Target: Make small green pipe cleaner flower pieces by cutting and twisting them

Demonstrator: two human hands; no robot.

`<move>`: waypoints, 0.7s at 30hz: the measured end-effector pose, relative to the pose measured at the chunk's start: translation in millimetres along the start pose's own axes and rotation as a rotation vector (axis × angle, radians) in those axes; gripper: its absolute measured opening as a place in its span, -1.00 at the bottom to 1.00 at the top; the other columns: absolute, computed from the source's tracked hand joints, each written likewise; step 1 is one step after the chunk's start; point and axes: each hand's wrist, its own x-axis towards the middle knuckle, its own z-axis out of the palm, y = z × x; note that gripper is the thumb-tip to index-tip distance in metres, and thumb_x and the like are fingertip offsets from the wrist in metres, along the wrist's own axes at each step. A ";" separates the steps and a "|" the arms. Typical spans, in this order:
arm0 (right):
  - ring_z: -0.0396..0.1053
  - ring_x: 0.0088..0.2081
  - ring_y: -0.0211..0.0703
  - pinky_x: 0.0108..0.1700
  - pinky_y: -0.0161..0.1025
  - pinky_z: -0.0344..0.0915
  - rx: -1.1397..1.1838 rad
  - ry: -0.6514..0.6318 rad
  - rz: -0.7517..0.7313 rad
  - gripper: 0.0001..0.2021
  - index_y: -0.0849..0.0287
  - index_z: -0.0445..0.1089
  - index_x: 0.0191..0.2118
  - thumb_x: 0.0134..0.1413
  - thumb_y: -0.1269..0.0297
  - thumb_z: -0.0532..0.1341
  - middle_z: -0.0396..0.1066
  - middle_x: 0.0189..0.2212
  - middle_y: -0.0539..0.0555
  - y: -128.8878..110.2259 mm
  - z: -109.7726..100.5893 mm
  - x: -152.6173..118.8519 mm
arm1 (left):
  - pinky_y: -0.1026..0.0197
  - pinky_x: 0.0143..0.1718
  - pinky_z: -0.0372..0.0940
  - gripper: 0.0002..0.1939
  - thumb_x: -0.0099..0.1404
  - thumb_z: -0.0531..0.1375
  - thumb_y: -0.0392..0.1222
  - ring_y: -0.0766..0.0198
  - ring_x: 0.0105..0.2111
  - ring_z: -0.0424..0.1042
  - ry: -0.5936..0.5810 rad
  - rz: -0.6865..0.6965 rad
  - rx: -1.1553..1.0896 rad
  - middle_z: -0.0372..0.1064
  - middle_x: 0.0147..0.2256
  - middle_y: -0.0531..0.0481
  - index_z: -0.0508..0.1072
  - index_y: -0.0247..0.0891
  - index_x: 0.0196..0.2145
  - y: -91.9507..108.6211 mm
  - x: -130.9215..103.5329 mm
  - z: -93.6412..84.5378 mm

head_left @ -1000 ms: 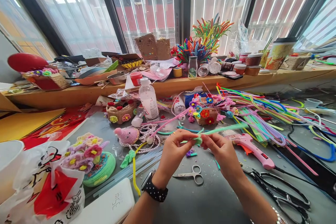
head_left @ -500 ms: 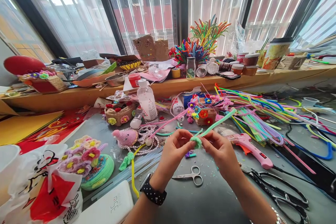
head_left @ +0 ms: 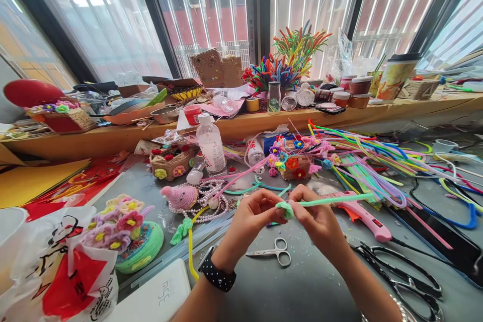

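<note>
Between my two hands is a light green pipe cleaner (head_left: 335, 200), bent into a small curled bundle at one end. My left hand (head_left: 260, 211) pinches that bundle between thumb and fingers. My right hand (head_left: 313, 216) grips the pipe cleaner just beside the bundle, and its long free end points right, over the pink glue gun (head_left: 368, 219). A shorter green end sticks up between the hands. Below them on the grey table lie small scissors (head_left: 277, 252), their blades pointing left.
Large black-handled scissors (head_left: 402, 274) lie at the right. A power bank (head_left: 154, 297), a pink flower piece (head_left: 121, 226) and a plastic bag (head_left: 79, 271) are at the left. A plastic bottle (head_left: 211, 146), flower baskets (head_left: 296, 163) and loose pipe cleaners (head_left: 381, 156) stand or lie behind.
The long free end of the pipe cleaner has swung from pointing up and right to nearly level, rightward. My right hand has turned slightly; the curled bundle shows more plainly in my left fingers.
</note>
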 end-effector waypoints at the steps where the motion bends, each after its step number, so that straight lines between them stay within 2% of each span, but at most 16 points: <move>1: 0.11 -0.53 -0.30 -0.49 -0.35 0.09 -0.012 -0.032 -0.015 -0.81 0.18 0.17 -0.55 0.02 0.28 0.00 0.13 -0.59 -0.04 0.2 -0.5 -0.1 | 0.27 -0.42 0.29 -0.78 -0.09 0.28 -0.17 0.35 -0.51 0.36 -0.023 -0.007 -0.001 0.36 -0.53 0.03 0.36 -0.33 -0.50 0.3 -0.4 -0.6; 6: 0.06 -0.56 -0.32 -0.51 -0.35 0.05 0.188 -0.187 0.043 -0.74 0.17 0.13 -0.60 0.05 0.22 -0.05 0.08 -0.63 -0.07 3.3 0.2 -0.9 | 0.27 -0.42 0.27 -0.86 -0.04 0.25 -0.21 0.34 -0.50 0.37 -0.102 -0.031 -0.089 0.37 -0.52 0.02 0.39 -0.32 -0.50 1.6 -3.5 -2.6; 13: 0.01 -0.61 -0.34 -0.57 -0.35 -0.05 0.618 -0.268 0.235 -0.73 0.18 0.10 -0.64 -0.04 0.19 0.05 0.04 -0.66 -0.08 3.8 6.7 -2.4 | 0.34 -0.51 0.23 -0.90 -0.06 0.27 -0.26 0.41 -0.57 0.33 -0.197 -0.105 -0.273 0.36 -0.55 0.06 0.40 -0.29 -0.53 -2.4 -4.6 -6.8; 17: -0.07 -0.64 -0.37 -0.58 -0.35 -0.13 0.688 -0.278 0.303 -0.72 0.19 0.10 -0.68 -0.08 0.19 0.08 0.01 -0.68 -0.09 2.9 8.1 -2.1 | 0.37 -0.55 0.21 -0.89 -0.07 0.27 -0.27 0.44 -0.61 0.31 -0.212 -0.144 -0.326 0.34 -0.58 0.07 0.39 -0.29 -0.53 -7.8 -4.3 -8.3; 21: -0.12 -0.64 -0.37 -0.58 -0.33 -0.13 0.687 -0.286 0.312 -0.68 0.18 0.04 -0.74 -0.11 0.21 0.09 -0.06 -0.72 -0.11 4.8 8.4 -2.1 | 0.37 -0.59 0.21 -0.85 -0.10 0.29 -0.27 0.42 -0.63 0.32 -0.229 -0.165 -0.338 0.34 -0.60 0.07 0.37 -0.30 -0.55 -9.2 -3.3 -8.1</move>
